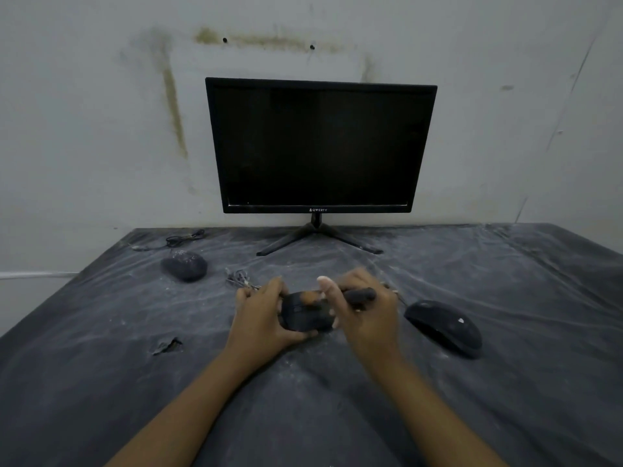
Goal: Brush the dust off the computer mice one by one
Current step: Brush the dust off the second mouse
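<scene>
My left hand grips a black computer mouse at the table's middle, fingers curled round its left side. My right hand holds a dark-handled brush, its pale bristle end lying on top of that mouse. A second black mouse lies on the table to the right of my hands. A third, dusty mouse sits further back on the left, its cable coiled behind it.
A black monitor on a splayed stand stands against the stained wall at the back. The table is covered with a dusty dark plastic sheet, torn at a small hole on the left. A loose cable lies behind my left hand.
</scene>
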